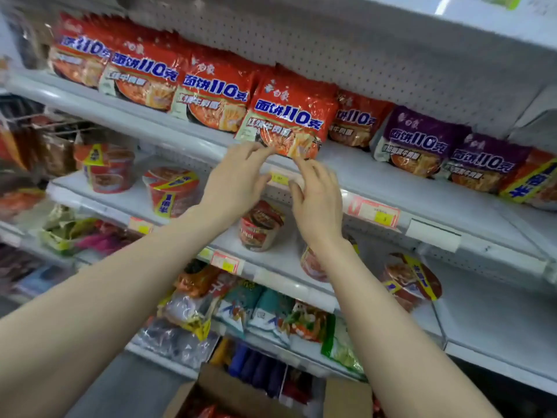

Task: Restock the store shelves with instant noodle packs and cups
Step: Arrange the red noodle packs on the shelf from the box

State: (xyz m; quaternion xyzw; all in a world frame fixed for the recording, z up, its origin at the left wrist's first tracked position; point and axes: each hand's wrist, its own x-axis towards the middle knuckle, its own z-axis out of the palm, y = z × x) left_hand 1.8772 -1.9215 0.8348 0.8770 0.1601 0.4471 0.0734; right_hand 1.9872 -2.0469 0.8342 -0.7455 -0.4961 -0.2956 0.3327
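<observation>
- The top shelf is carrying a row of red noodle packs running from its left end towards the middle, with purple packs leaning further right; this level is looking largely stocked, though bare shelf is showing along the front edge.
- The middle shelf is holding only a few noodle cups, standing well apart; most of the remaining restocking seems to be lying here.
- A cardboard box is sitting open on the floor below; its contents are hard to make out.
- The front red pack is leaning at the top shelf's front edge, near the middle, apparently being set into place.
- The left hand and right hand are reaching up, fingers loosely extended; fingertips are touching the pack's lower edge, not wrapping round it.
</observation>
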